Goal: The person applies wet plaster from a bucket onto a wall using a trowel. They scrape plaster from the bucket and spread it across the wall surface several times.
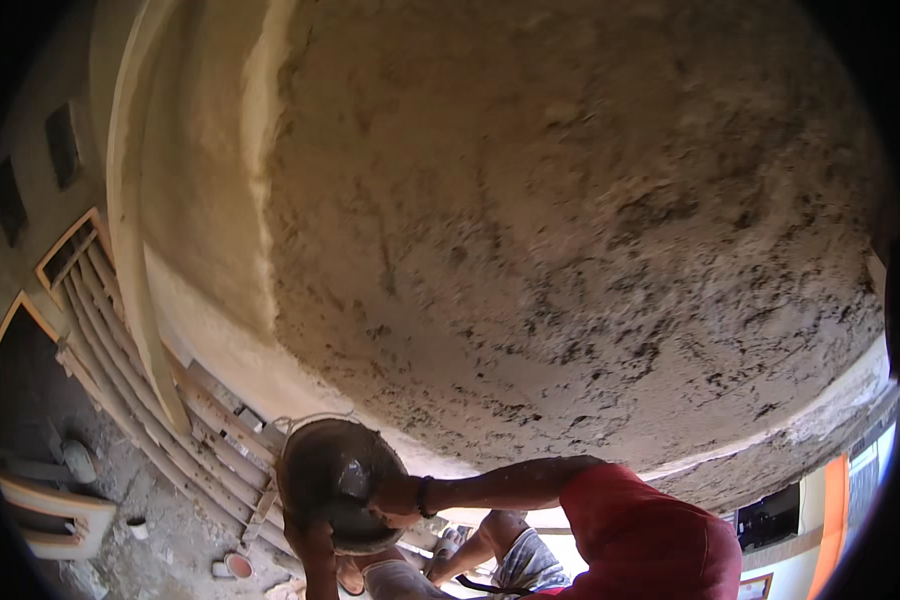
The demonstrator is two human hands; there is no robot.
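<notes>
If the left hand (pixel 313 540) slips at the near rim of the round dark basin (pixel 305 455), the wet grey mix (pixel 353 475) could spill beside the brown wooden poles (pixel 155 430); the right hand (pixel 395 498) reaches inside, but I cannot tell either hand's closure or hold

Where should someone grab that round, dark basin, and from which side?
Probably by the rim of the basin, at its left and right edges, coming from outside. It is round and open-topped, so holding opposite edges should help keep it level. The near edge is crowded by the left hand.
</notes>
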